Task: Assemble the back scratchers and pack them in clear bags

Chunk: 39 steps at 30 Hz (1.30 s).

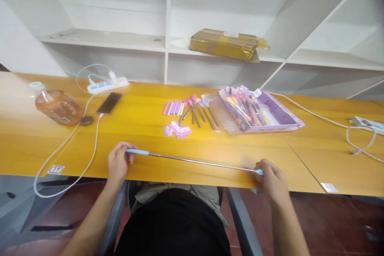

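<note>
Black shirt [174, 224]: nearest, below table [216, 144]
Left hand [119, 162]: closed around light-blue handle [137, 152]
Right hand [272, 178]: pinching pale-blue tip [259, 172]
Extended rod [195, 161]: stretched between
White cable [95, 150]: looping over edge, left
Cards [178, 129]: beyond rod
Short rods [194, 114]: clustered behind
Purple box [280, 114]: right, holding packets [246, 108]
Carton [225, 44]: farthest, shelved

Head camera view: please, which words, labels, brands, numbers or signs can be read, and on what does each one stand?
"3", probably, with a red arrow-like mark: left table sticker.
Too blurred to read: right table sticker; bottle label.
Too small to read: pink cards; white box label.
</note>
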Each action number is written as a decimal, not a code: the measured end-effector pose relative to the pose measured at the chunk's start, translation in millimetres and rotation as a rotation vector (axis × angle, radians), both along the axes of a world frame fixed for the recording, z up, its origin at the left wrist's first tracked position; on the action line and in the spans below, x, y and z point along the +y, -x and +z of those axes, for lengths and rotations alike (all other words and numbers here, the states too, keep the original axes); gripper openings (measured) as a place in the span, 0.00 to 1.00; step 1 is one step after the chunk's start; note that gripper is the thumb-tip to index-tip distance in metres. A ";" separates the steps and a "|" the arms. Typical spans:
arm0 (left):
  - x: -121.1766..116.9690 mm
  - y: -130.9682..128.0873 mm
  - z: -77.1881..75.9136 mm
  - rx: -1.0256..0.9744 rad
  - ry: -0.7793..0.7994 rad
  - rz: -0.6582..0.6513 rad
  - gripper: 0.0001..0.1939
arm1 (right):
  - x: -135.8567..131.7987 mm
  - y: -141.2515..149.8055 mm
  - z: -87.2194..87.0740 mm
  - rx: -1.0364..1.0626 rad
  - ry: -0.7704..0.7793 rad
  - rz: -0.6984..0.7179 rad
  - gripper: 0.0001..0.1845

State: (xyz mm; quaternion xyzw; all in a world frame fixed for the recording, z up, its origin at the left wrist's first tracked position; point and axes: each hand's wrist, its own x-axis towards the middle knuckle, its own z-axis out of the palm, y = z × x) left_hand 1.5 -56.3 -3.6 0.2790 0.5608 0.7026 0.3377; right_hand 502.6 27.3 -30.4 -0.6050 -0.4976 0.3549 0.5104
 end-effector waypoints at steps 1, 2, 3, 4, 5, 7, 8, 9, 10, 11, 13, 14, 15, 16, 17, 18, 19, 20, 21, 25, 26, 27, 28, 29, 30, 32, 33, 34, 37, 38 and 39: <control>-2.6 -10.7 -2.2 0.052 0.058 -0.059 0.11 | -5.1 15.6 0.7 -0.071 0.004 0.030 0.26; -5.7 -22.1 -4.0 0.104 0.117 -0.136 0.13 | -11.5 33.1 1.5 -0.128 -0.009 0.069 0.27; -9.2 -33.5 -5.4 0.141 0.150 -0.181 0.14 | -18.9 51.8 2.3 -0.182 -0.044 0.107 0.28; -12.9 -44.6 -6.3 0.174 0.168 -0.226 0.16 | -26.7 70.7 3.1 -0.229 -0.088 0.140 0.28; -16.4 -54.9 -6.8 0.211 0.174 -0.264 0.17 | -34.5 89.1 3.5 -0.266 -0.131 0.165 0.28; -22.0 -71.8 -7.2 0.302 0.170 -0.321 0.19 | -47.4 120.8 3.2 -0.298 -0.196 0.237 0.27; -23.5 -78.2 -7.4 0.353 0.169 -0.343 0.20 | -51.6 133.1 2.3 -0.302 -0.220 0.286 0.26; -23.9 -83.0 -7.6 0.399 0.167 -0.358 0.21 | -54.0 142.8 1.0 -0.301 -0.241 0.324 0.26; -23.2 -86.2 -7.8 0.437 0.163 -0.370 0.21 | -54.8 149.8 -0.3 -0.295 -0.255 0.353 0.26; -21.5 -87.7 -7.8 0.464 0.155 -0.375 0.22 | -54.1 154.4 -1.5 -0.288 -0.264 0.372 0.26; -16.4 -86.4 -6.7 0.495 0.139 -0.391 0.22 | -50.5 157.9 -2.8 -0.271 -0.255 0.395 0.26; -13.6 -84.1 -5.5 0.506 0.134 -0.408 0.22 | -48.5 157.6 -2.6 -0.265 -0.241 0.411 0.26; -11.2 -81.3 -3.9 0.518 0.133 -0.432 0.21 | -47.0 156.5 -2.1 -0.260 -0.227 0.434 0.26; -9.3 -78.3 -2.0 0.534 0.135 -0.459 0.20 | -46.1 154.9 -1.4 -0.258 -0.215 0.457 0.26; -8.0 -75.6 -0.2 0.556 0.137 -0.487 0.20 | -45.9 153.1 -0.6 -0.257 -0.210 0.475 0.25; -7.2 -73.5 1.5 0.584 0.137 -0.509 0.19 | -46.3 151.3 0.0 -0.258 -0.211 0.487 0.25; -6.8 -72.1 2.8 0.615 0.135 -0.524 0.19 | -46.9 149.6 0.4 -0.259 -0.217 0.492 0.25; -6.7 -71.4 3.6 0.645 0.134 -0.534 0.18 | -47.6 148.2 0.4 -0.260 -0.222 0.491 0.26; -6.8 -71.3 3.8 0.670 0.132 -0.541 0.18 | -48.1 147.0 0.1 -0.262 -0.225 0.488 0.26; -7.5 -72.6 -0.4 0.706 0.142 -0.571 0.12 | -46.7 145.5 -3.9 -0.258 -0.227 0.479 0.26; -7.6 -72.3 -2.1 0.710 0.140 -0.574 0.11 | -46.0 145.7 -4.9 -0.256 -0.228 0.484 0.26; -7.5 -71.6 -3.7 0.715 0.134 -0.579 0.10 | -45.2 145.8 -5.8 -0.255 -0.229 0.489 0.26; -7.2 -70.5 -5.1 0.722 0.127 -0.590 0.11 | -44.6 145.8 -6.2 -0.252 -0.230 0.493 0.26; -6.9 -69.2 -6.0 0.731 0.122 -0.608 0.11 | -43.9 145.7 -6.2 -0.251 -0.230 0.495 0.26; -6.5 -67.8 -6.5 0.740 0.121 -0.634 0.11 | -43.3 145.2 -5.8 -0.248 -0.228 0.498 0.26; -5.6 -65.5 -5.8 0.761 0.129 -0.693 0.12 | -41.8 143.5 -3.5 -0.240 -0.217 0.507 0.26; -5.3 -64.8 -4.9 0.775 0.135 -0.724 0.12 | -40.9 142.3 -1.8 -0.238 -0.206 0.512 0.26; -5.1 -64.6 -3.5 0.796 0.138 -0.754 0.12 | -40.0 141.1 0.0 -0.239 -0.193 0.516 0.26; -6.0 -66.5 1.4 0.898 0.129 -0.833 0.13 | -37.9 138.1 4.4 -0.249 -0.168 0.515 0.25; -6.6 -67.6 2.8 0.939 0.120 -0.847 0.13 | -37.7 137.7 5.1 -0.252 -0.166 0.512 0.25; -7.3 -68.8 3.8 0.979 0.111 -0.857 0.13 | -37.6 137.7 5.4 -0.254 -0.170 0.508 0.25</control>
